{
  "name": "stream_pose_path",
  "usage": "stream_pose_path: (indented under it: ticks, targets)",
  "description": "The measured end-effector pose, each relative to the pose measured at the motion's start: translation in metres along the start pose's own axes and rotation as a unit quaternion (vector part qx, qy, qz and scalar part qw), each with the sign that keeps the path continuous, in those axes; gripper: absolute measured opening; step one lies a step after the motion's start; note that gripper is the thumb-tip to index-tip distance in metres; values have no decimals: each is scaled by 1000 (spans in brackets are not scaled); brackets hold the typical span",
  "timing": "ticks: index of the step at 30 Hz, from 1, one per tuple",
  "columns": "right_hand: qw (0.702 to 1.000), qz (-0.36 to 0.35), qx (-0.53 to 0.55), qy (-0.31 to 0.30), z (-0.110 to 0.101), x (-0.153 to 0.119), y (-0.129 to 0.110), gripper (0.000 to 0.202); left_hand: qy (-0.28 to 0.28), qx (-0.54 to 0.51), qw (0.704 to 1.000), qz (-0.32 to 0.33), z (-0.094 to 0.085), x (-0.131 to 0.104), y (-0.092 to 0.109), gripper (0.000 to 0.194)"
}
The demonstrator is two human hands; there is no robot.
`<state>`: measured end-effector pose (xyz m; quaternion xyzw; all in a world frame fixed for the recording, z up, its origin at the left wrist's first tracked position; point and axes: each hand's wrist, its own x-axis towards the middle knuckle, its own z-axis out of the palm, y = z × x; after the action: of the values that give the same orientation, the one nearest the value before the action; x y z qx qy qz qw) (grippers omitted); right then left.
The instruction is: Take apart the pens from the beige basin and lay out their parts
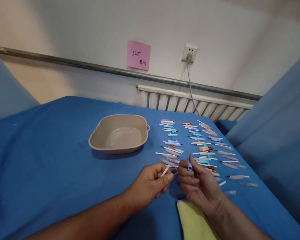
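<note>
My left hand [152,180] is closed, pinching a thin white pen refill [165,170] between thumb and fingers. A small dark coil [175,173], which looks like a spring, shows at its fingertips. Just to the right, my right hand [200,183] is closed around a light blue hollow pen barrel [189,166], its open end facing me. The two hands are close together but apart, above the front of the blue cloth. Behind them, loose pen parts [171,143] lie in rough columns: white refills, clear barrels, blue and brown pieces. My right hand hides some of these.
An open beige basin [118,150] stands on the blue cloth [65,160] left of the pen parts. A yellow cloth [193,220] lies under my right wrist. Behind are a radiator [170,102], a metal rail [95,67] and a plugged-in cord [190,83]. Blue curtains [277,110] hang at both sides.
</note>
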<state>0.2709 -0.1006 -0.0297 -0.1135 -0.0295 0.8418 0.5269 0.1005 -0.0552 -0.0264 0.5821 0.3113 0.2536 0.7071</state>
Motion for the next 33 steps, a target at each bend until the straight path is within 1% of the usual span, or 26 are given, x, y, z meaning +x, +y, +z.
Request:
stream_pose_path:
  ticks: [3, 6, 8, 10, 12, 14, 16, 18, 20, 22, 25, 27, 29, 31, 33]
  targets:
    - [1000, -5, 5, -8, -1, -1, -1, 24, 1, 1, 1000, 2, 0, 0, 0, 29]
    - [1000, -11, -15, -11, -2, -2, -1, 25, 3, 0, 1000, 3, 0, -1, -1, 30]
    - [998, -25, -60, -2, -2, -2, 1, 26, 2, -2, 1000, 2, 0, -1, -1, 30]
    - [987, -65, -143, 15, -1, -1, 5, 26, 3, -7, 1000, 3, -1, -1, -1, 31]
    - [960, -130, -247, 36, -1, 1, 10, 24, 7, -10, 1000, 4, -1, -1, -1, 32]
    - [921, -193, -333, 63, -2, 2, 14, 19, 13, -8, 1000, 4, -1, -1, 0, 31]
    - [886, -227, -393, 98, -4, 1, 17, 16, 17, -2, 1000, 3, -1, -1, 1, 30]
    - [854, -237, -443, 133, -5, -1, 17, 16, 19, 2, 1000, 6, -1, -1, 2, 29]
    - [824, -238, -491, 154, -5, -3, 18, 17, 19, 3, 1000, 10, -1, -2, 2, 29]
    - [795, -243, -532, 159, -4, -4, 18, 18, 17, 2, 1000, 12, -1, -2, 1, 29]
    - [761, -255, -575, 157, -2, -4, 20, 19, 14, -1, 1000, 10, -1, -2, 0, 30]
    - [747, -265, -588, 159, -1, -4, 22, 18, 15, -5, 1000, 6, -1, -2, 0, 31]
    - [740, -269, -596, 160, -1, -3, 23, 18, 17, -4, 1000, 2, -1, -2, 0, 32]
    - [740, -268, -596, 159, -1, -3, 23, 19, 19, 3, 1000, -3, -1, -2, 0, 32]
    - [750, -267, -583, 162, -2, -2, 21, 20, 19, 12, 1000, -3, -1, -2, 0, 31]
